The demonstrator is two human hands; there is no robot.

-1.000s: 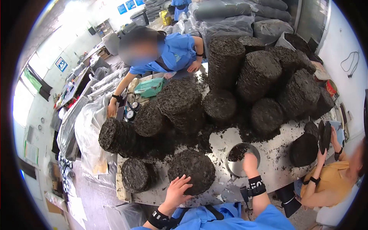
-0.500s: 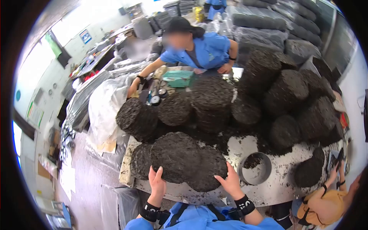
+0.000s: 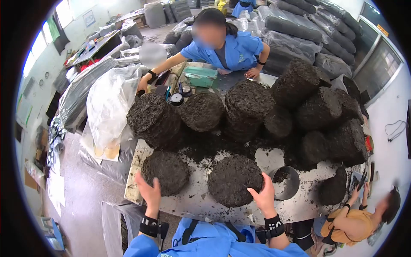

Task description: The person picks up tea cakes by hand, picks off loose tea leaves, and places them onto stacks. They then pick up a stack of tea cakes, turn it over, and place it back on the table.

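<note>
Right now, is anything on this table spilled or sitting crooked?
Yes. Loose dark crumbs are scattered over the metal table, thickest in front of the piled stacks and around the metal bowl. The far-left stack sits tilted at the table's left edge rather than upright.

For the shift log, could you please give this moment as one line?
left hand: on front-left stack | right hand: on front-right stack | bowl: beside front-right stack

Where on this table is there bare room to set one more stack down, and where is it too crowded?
Bare metal shows between the left stack and the middle stack, and along the near table edge. A crumb-strewn patch lies between the metal bowl and the small right stack. The far pile is crowded.
</note>
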